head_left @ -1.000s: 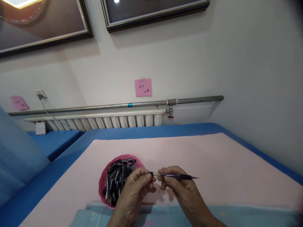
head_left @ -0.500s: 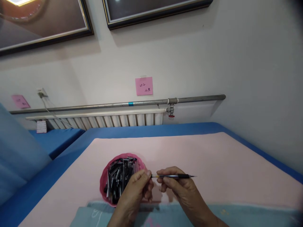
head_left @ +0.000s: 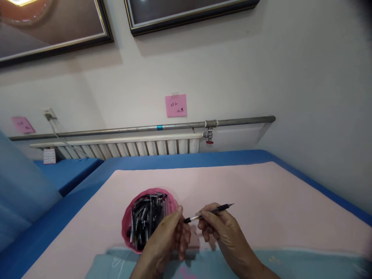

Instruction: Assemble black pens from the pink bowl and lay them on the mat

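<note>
Between the thumb and fingers of my right hand point(head_left: 222, 226) is a slim pen point(head_left: 207, 214) with black ends and a clear middle. Its fine tip points up to the right, and its black rear end lies close to my left hand point(head_left: 170, 234). My left hand is open, thumb raised and fingers loosely apart; whether its fingers touch the pen's end I cannot tell. Just left of that hand stands a pink scalloped basket point(head_left: 125, 219), filled with many black and clear pen parts point(head_left: 147, 217). My left hand covers part of the basket's right side.
A pink sheet point(head_left: 232, 186) covers the blue table point(head_left: 186, 158). Light-blue cloth point(head_left: 279, 263) lies along the near edge. Behind are a white radiator point(head_left: 151, 148), a metal pipe point(head_left: 130, 131) and a wall with a pink note point(head_left: 176, 105). A blue curtain point(head_left: 20, 193) hangs at left.
The left thumb and fingers have opened away from the pen's rear end. In my right hand the pen has tilted, its tip now higher and its rear end lower.
</note>
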Demonstrator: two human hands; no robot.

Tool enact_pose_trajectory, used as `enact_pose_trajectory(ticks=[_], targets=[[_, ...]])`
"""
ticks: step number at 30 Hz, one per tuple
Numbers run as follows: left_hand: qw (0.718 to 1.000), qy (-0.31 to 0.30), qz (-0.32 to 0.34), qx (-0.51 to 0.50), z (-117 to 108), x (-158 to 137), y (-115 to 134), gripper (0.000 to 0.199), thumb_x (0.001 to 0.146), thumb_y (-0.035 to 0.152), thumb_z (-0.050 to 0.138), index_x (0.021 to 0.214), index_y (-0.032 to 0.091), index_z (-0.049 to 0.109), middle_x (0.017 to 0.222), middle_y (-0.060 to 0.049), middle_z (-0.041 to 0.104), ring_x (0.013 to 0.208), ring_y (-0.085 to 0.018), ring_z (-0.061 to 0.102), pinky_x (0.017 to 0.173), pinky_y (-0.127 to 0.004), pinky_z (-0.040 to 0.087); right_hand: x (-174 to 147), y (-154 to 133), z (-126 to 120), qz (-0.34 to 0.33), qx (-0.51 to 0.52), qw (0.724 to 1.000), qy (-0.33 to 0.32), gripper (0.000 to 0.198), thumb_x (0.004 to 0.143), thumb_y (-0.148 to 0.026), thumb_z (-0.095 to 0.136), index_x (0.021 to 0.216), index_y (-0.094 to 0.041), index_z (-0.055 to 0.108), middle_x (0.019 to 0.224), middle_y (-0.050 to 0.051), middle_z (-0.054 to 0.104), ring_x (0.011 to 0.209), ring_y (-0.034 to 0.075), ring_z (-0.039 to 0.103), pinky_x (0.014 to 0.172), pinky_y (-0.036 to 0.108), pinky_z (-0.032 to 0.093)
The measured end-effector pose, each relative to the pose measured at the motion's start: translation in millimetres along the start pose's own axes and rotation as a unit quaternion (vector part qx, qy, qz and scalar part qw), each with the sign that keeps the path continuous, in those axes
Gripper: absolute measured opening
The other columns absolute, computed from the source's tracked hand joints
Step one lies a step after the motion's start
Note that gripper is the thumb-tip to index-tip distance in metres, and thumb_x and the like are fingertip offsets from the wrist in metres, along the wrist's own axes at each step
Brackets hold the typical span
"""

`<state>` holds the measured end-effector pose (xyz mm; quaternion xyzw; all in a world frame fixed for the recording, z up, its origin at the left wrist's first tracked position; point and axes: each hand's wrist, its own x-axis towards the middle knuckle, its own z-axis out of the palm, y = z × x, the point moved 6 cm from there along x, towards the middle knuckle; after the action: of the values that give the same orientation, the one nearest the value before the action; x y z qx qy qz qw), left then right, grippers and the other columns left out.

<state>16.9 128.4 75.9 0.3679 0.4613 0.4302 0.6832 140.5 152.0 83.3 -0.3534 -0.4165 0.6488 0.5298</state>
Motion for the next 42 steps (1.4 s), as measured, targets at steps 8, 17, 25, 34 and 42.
enact_pose_trajectory(ticks=[8, 17, 25, 34, 42], targets=[[0.998, 0.005, 0.059, 0.012, -2, 3, 4, 0.037, 0.065, 0.047, 0.067, 0.067, 0.015, 0.048, 0.051, 0.006, 0.049, 0.038, -0.003, 0.04, 0.038, -0.015, 0.035, 3, 6, 0, 0.041, 0.036, 0.999, 0.005, 0.028, 0.066, -0.039, 0.071, 0.069, -0.016, 0.056, 0.05, -0.001, 0.06, 0.04, 0.009, 0.05, 0.038, 0.02, 0.038], [0.999, -0.021, 0.001, 0.026, 3, 4, -6, 0.047, 0.073, 0.059, 0.05, 0.064, 0.013, 0.051, 0.046, 0.004, 0.046, 0.032, -0.005, 0.035, 0.031, -0.017, 0.028, 4, 6, -1, 0.041, 0.034, 0.999, 0.008, 0.028, 0.066, -0.038, 0.072, 0.068, -0.015, 0.056, 0.05, -0.001, 0.06, 0.041, 0.008, 0.05, 0.04, 0.018, 0.039], [0.958, 0.035, 0.123, 0.257, -1, 5, 6, 0.034, 0.08, 0.046, 0.048, 0.062, 0.017, 0.044, 0.049, 0.006, 0.043, 0.039, -0.006, 0.036, 0.04, -0.019, 0.026, 3, 14, -3, 0.115, 0.078, 0.989, 0.042, 0.029, 0.065, -0.039, 0.071, 0.066, -0.016, 0.054, 0.052, -0.003, 0.058, 0.039, 0.006, 0.047, 0.036, 0.016, 0.035], [0.826, 0.075, 0.237, 0.505, 18, -5, 15, 0.019, 0.085, 0.028, 0.041, 0.073, 0.017, 0.052, 0.069, 0.0, 0.056, 0.063, -0.011, 0.046, 0.057, -0.023, 0.029, 10, 18, -13, 0.151, 0.047, 0.986, 0.055, 0.029, 0.064, -0.04, 0.071, 0.064, -0.017, 0.053, 0.044, -0.006, 0.05, 0.035, 0.004, 0.039, 0.034, 0.015, 0.029], [0.831, -0.001, 0.211, 0.514, 30, -5, 7, 0.016, 0.079, 0.029, 0.049, 0.087, 0.019, 0.059, 0.078, -0.004, 0.062, 0.065, -0.015, 0.049, 0.055, -0.025, 0.029, 16, 34, -15, 0.139, 0.009, 0.99, 0.035, 0.028, 0.066, -0.042, 0.066, 0.061, -0.018, 0.053, 0.05, -0.003, 0.055, 0.041, 0.007, 0.046, 0.04, 0.018, 0.036]])
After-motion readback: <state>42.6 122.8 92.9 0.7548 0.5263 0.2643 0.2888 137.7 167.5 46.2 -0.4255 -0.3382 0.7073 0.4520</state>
